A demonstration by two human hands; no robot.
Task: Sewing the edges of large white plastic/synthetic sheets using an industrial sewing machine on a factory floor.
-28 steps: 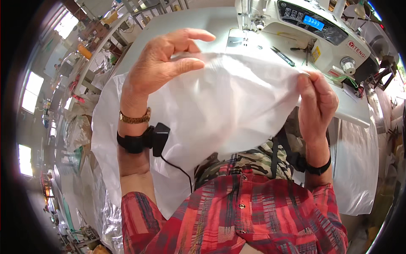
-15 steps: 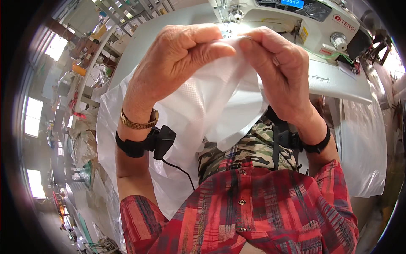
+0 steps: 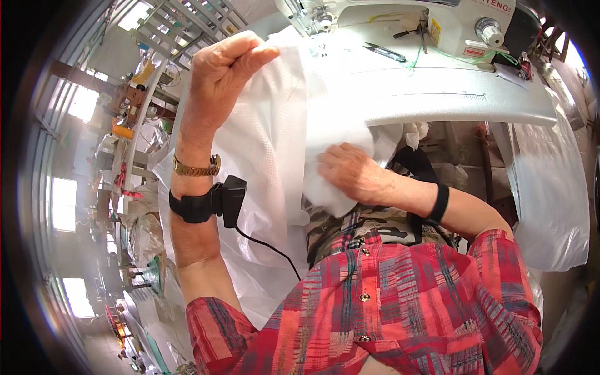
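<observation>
Since last frame, right hand (image 3: 351, 174) is dropping away from the sewing machine (image 3: 400, 14). I'm watching the white sheet (image 3: 269, 125) hanging front-left of the machine, left hand (image 3: 222, 72) pinching its upper edge, likely keeping it spread. Right fingers are blurring; I can't tell their grip. Slim tool (image 3: 389, 54) is lying by the machine, presumably handy.
</observation>
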